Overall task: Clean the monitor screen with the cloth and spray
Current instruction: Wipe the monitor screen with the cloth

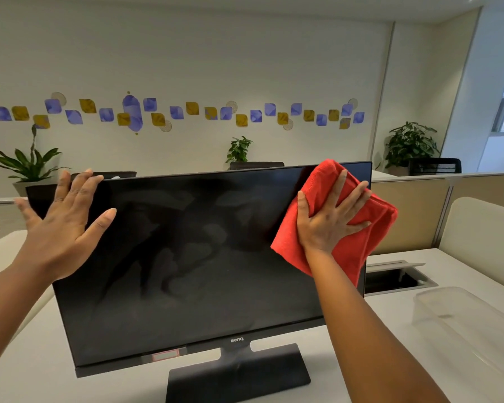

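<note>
A black monitor [192, 257] with a dark screen stands on a flat black base [239, 373] in front of me on the white desk [26, 359]. My right hand [329, 216] presses a bunched red cloth [373, 228] flat against the screen's upper right corner, fingers spread over it. At the monitor's upper left corner my left hand [67, 219] lies open, fingertips over the top edge, palm toward the screen. Faint smears and reflections show on the glass. No spray bottle is in view.
A clear plastic bin [472, 324] sits on the desk at the right. Behind it is an open cable hatch [396, 277]. Low beige partitions [413, 210] and potted plants [410, 146] stand beyond the monitor.
</note>
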### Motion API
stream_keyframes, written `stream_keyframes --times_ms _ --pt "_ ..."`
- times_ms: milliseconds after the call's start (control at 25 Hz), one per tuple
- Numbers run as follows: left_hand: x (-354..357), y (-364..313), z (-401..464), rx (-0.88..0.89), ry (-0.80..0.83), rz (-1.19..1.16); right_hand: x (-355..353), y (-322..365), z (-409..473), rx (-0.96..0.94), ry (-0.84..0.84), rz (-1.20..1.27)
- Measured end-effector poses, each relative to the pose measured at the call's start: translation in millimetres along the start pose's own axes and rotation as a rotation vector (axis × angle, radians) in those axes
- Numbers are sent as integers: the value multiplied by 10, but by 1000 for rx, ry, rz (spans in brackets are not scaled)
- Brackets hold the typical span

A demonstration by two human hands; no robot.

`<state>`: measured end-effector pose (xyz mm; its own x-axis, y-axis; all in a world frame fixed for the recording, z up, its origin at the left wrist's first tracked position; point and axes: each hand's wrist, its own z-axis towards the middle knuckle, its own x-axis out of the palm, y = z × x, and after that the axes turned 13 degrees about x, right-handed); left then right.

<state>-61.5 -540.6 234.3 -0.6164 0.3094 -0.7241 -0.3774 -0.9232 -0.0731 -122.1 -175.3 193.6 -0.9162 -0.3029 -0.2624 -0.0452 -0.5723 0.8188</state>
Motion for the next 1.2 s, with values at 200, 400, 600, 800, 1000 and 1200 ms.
stream_keyframes --times_ms 200,400,600,800,1000,1200 --pt "-25 -89 -27 0 -7 15 125 343 -372 -192 -9 -46" --pt "-6 -150 -41 -11 -41 60 287 359 -927 -616 0 -105" --pt "-26 -134 -39 17 -34 89 261 -32 -1007 -761 10 -109" --pt "-46 -139 -37 13 -31 116 222 361 -771 -319 -40 -47" --pt "-59 -104 -51 27 -11 170 348 908 -1131 -462 -7 -98" --pt "-188 140 -134 73 -53 314 410 837 -1529 -766 57 -104"
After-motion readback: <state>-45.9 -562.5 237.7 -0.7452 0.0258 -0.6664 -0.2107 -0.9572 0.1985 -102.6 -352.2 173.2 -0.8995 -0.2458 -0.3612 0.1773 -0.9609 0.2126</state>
